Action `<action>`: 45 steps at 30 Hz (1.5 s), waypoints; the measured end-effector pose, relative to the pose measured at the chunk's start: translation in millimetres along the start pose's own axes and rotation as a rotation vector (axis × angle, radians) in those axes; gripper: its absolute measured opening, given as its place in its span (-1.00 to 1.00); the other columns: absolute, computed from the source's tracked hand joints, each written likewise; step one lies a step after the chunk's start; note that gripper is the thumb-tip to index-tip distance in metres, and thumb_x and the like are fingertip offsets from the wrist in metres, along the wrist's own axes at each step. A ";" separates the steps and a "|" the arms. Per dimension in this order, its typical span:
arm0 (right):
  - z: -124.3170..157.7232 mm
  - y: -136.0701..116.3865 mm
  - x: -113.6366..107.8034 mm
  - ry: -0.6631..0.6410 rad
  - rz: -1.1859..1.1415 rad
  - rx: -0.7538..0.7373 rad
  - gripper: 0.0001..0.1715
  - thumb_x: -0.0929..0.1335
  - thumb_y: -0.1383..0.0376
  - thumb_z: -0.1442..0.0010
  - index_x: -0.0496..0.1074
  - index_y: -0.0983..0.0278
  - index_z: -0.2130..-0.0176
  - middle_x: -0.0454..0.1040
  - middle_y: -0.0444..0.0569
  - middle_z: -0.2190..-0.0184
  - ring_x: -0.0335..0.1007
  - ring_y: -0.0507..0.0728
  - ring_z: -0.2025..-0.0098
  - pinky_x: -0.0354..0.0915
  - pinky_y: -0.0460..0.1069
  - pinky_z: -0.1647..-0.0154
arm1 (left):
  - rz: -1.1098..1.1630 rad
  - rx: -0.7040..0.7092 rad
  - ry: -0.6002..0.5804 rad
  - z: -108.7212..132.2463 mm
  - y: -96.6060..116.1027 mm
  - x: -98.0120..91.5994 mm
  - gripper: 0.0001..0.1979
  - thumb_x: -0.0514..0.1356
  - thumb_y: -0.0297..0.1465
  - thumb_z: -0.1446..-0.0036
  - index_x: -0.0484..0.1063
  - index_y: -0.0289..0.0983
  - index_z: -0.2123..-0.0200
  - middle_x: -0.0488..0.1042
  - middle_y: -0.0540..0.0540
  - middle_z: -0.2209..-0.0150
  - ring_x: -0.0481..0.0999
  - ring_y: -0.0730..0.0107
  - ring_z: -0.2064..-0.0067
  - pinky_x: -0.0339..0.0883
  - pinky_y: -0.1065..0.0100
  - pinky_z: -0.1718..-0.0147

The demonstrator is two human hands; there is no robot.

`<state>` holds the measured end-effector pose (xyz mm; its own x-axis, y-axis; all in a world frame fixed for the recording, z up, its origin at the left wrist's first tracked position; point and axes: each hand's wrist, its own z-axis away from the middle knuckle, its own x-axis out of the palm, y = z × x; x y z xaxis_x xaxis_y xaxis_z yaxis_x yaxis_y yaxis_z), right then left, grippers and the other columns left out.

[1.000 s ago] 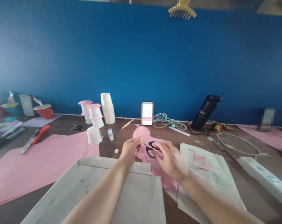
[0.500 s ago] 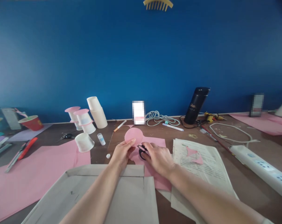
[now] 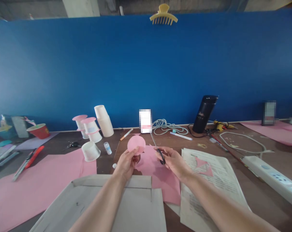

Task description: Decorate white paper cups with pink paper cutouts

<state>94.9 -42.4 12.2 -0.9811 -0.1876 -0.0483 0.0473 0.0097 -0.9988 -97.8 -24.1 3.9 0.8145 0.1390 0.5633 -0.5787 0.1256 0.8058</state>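
Observation:
A round pink paper disc is pinched at its lower edge by my left hand, over the middle of the table. My right hand is closed around the black handles of a pair of scissors; their thin blades point up and away, apart from the disc. Beneath both hands lies a larger sheet of pink paper. To the left stand paper cups topped with pink discs, a tilted stack of white cups, a cup on its side and a glue stick.
Grey cardboard lies in front of me. A printed paper bearing pink scraps is on the right, near a power strip. A black flask and a coiled cable stand by the blue wall. A red-handled cutter lies left.
My right hand has drawn the scissors rightward, away from the pink disc, and their blades now point upward. The left hand still holds the disc. The view has tilted up slightly.

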 end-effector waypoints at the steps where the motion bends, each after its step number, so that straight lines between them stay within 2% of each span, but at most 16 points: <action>1: 0.5 0.2 2.1 0.002 -0.050 0.020 -0.48 0.39 0.09 -0.06 0.41 0.27 0.02 0.32 -0.19 0.52 0.02 -0.08 0.60 -0.06 -0.13 0.60 | 0.007 -0.002 0.014 -0.2 0.3 0.2 -0.69 0.44 -0.42 0.23 0.40 -0.38 0.44 0.42 -0.01 0.49 0.33 0.61 0.52 0.26 0.55 0.58; 3: 1.7 0.9 6.5 0.010 -0.102 0.039 -0.48 0.41 0.08 -0.03 0.45 0.29 0.05 0.29 -0.19 0.56 0.04 -0.08 0.58 -0.07 -0.12 0.60 | 0.017 -0.017 0.034 -0.7 0.9 0.3 -0.69 0.44 -0.43 0.24 0.39 -0.37 0.44 0.39 0.01 0.51 0.30 0.63 0.54 0.25 0.55 0.59; 8: 3.9 1.1 14.4 0.009 -0.131 0.074 -0.53 0.45 0.08 0.00 0.51 0.31 0.14 0.31 -0.18 0.57 0.17 -0.05 0.51 0.07 -0.12 0.51 | 0.034 -0.035 0.020 -0.4 2.0 0.4 -0.68 0.44 -0.44 0.24 0.39 -0.36 0.42 0.38 0.01 0.51 0.31 0.63 0.53 0.25 0.56 0.59; 13: 4.1 1.5 16.3 -0.011 -0.110 0.137 -0.50 0.45 0.06 0.02 0.49 0.28 0.13 0.37 -0.17 0.54 0.19 -0.06 0.57 0.16 -0.11 0.56 | 0.029 -0.041 0.021 1.2 2.1 1.6 -0.68 0.44 -0.43 0.26 0.38 -0.36 0.45 0.36 0.03 0.53 0.30 0.62 0.53 0.23 0.56 0.60; 19: 4.3 3.1 19.2 0.001 -0.127 0.157 -0.43 0.47 0.07 0.05 0.44 0.33 0.10 0.51 -0.03 0.44 0.39 0.02 0.47 0.23 -0.13 0.57 | 0.017 -0.037 0.016 -0.4 0.5 -0.4 -0.70 0.43 -0.42 0.23 0.40 -0.37 0.43 0.37 0.01 0.52 0.31 0.62 0.52 0.23 0.56 0.59; 32: -0.1 11.0 20.0 -0.037 -0.059 0.119 -0.44 0.45 0.06 0.02 0.43 0.34 0.10 0.51 -0.04 0.41 0.46 0.08 0.35 0.26 -0.12 0.54 | -0.002 -0.028 0.016 -1.8 -1.9 -1.9 -0.70 0.43 -0.44 0.24 0.42 -0.36 0.41 0.40 0.01 0.51 0.32 0.61 0.50 0.22 0.55 0.55; 37: -0.8 9.8 20.0 -0.029 -0.076 0.112 -0.40 0.46 0.05 0.04 0.42 0.36 0.09 0.50 -0.05 0.45 0.45 0.08 0.38 0.27 -0.11 0.54 | -0.042 -0.044 -0.020 -2.7 -3.2 -3.6 -0.72 0.41 -0.40 0.22 0.41 -0.35 0.44 0.38 0.02 0.54 0.31 0.60 0.53 0.19 0.53 0.55; 42: 0.3 8.0 20.6 -0.011 -0.075 0.126 -0.40 0.46 0.06 0.05 0.44 0.36 0.09 0.49 -0.06 0.48 0.42 0.05 0.44 0.25 -0.11 0.56 | -0.091 -0.041 -0.059 -2.3 -3.8 -4.1 -0.69 0.40 -0.36 0.19 0.46 -0.38 0.35 0.42 -0.01 0.49 0.31 0.61 0.52 0.17 0.52 0.53; 45: 1.0 7.4 21.0 -0.009 -0.091 0.124 -0.39 0.48 0.07 0.06 0.44 0.35 0.07 0.49 -0.05 0.47 0.43 0.07 0.42 0.25 -0.10 0.55 | -0.120 -0.015 -0.070 -1.6 -4.6 -3.6 -0.69 0.39 -0.33 0.19 0.46 -0.38 0.37 0.41 -0.01 0.50 0.29 0.61 0.54 0.14 0.50 0.54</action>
<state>74.8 -47.2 3.8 -0.9807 -0.1909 0.0430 -0.0184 -0.1288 -0.9915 -98.1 -23.6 -2.2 0.8785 0.0532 0.4748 -0.4770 0.1517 0.8657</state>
